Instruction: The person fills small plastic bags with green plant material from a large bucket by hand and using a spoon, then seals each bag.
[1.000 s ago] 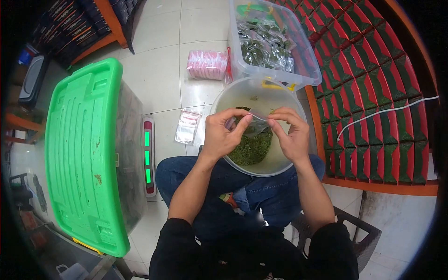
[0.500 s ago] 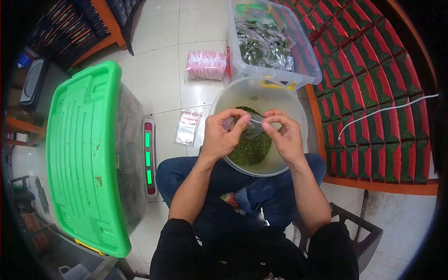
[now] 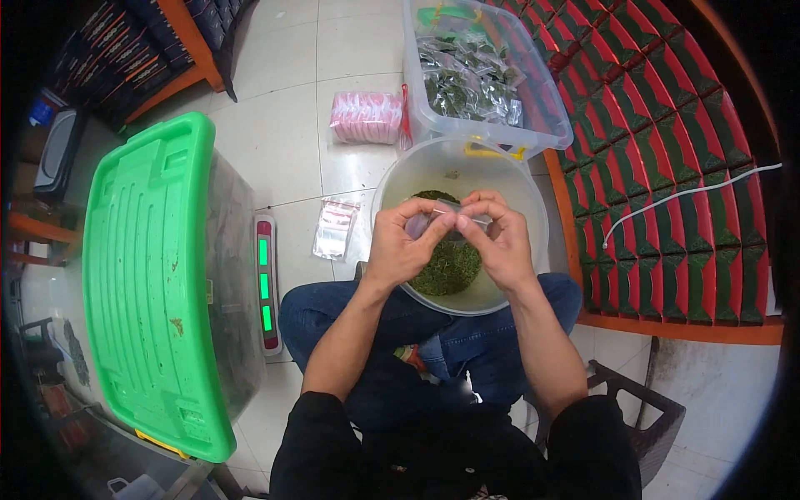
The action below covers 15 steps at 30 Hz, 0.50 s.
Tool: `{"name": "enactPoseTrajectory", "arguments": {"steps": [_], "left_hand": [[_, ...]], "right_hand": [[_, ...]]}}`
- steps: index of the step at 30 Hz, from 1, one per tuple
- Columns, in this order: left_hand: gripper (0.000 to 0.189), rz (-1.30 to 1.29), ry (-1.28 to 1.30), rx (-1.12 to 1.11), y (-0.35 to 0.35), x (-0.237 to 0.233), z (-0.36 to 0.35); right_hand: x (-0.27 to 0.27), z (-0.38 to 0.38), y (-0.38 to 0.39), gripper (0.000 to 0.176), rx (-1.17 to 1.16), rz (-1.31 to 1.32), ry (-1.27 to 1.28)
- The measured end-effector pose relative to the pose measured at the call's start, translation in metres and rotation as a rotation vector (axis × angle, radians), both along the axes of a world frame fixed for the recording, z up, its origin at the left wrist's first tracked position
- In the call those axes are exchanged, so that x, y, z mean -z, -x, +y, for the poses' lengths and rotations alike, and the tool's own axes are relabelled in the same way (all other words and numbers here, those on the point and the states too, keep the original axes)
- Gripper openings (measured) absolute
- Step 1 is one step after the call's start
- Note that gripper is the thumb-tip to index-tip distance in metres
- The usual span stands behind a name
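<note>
Both my hands pinch a small clear zip bag (image 3: 448,208) over a round translucent tub (image 3: 392,179). Thumb and fingers of my left hand (image 3: 402,242) are closed on the bag's left part. My right hand (image 3: 504,242) grips its right part, and the two thumbs nearly meet at the edge. What the bag holds, if anything, is hidden by my fingers. Below them, chopped green dried herb (image 3: 450,268) covers the tub's bottom. The tub stands against my crossed legs.
Filled bags (image 3: 467,79) lie in a clear bin (image 3: 542,125) beyond the tub. Flat zip bags (image 3: 336,229) and a pink-striped pack (image 3: 365,117) rest on the floor. A scale (image 3: 266,283) with lit displays stands beside a green-lidded box (image 3: 154,283). Red-green packets (image 3: 667,167) fill the right side.
My hands have drawn closer together along the bag's edge, the right thumb moving left to meet the left one. The surrounding things stay in place.
</note>
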<state>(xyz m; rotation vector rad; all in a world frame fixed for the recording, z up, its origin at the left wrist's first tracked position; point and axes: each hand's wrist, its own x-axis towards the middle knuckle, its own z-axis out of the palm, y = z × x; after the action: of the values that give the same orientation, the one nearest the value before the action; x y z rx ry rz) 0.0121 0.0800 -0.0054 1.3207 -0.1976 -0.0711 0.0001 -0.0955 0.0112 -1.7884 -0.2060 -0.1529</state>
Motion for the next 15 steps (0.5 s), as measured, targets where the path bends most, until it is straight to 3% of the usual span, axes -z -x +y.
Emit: {"name": "enactPoseTrajectory", "arguments": {"steps": [4,6,7,9,11,13,15], "left_hand": [[0.023,-0.17,-0.142,0.052,-0.007,0.007,0.01],[0.051,-0.093,-0.014,0.253,-0.007,0.008,0.012],[0.076,-0.014,-0.091,0.432,-0.011,0.009,0.02],[0.077,0.076,0.009,0.469,-0.009,0.004,0.019],[0.078,0.167,0.108,0.502,-0.009,0.001,0.017],[0.079,0.165,0.063,0.483,-0.009,0.003,0.015],[0.078,0.17,0.079,0.46,-0.006,0.006,0.011]], "right_hand": [[-0.018,-0.019,-0.01,0.009,-0.072,0.188,-0.021],[-0.027,-0.036,-0.031,0.015,0.208,-0.1,0.238],[-0.042,-0.03,-0.036,0.015,0.209,-0.096,0.24],[-0.073,-0.013,-0.046,0.024,0.345,-0.264,-0.026],[-0.064,0.001,-0.036,0.033,0.175,-0.323,0.229],[-0.054,0.014,-0.014,0.031,-0.156,-0.21,0.548],[-0.033,0.012,-0.008,0.029,-0.184,-0.065,0.465]]}}
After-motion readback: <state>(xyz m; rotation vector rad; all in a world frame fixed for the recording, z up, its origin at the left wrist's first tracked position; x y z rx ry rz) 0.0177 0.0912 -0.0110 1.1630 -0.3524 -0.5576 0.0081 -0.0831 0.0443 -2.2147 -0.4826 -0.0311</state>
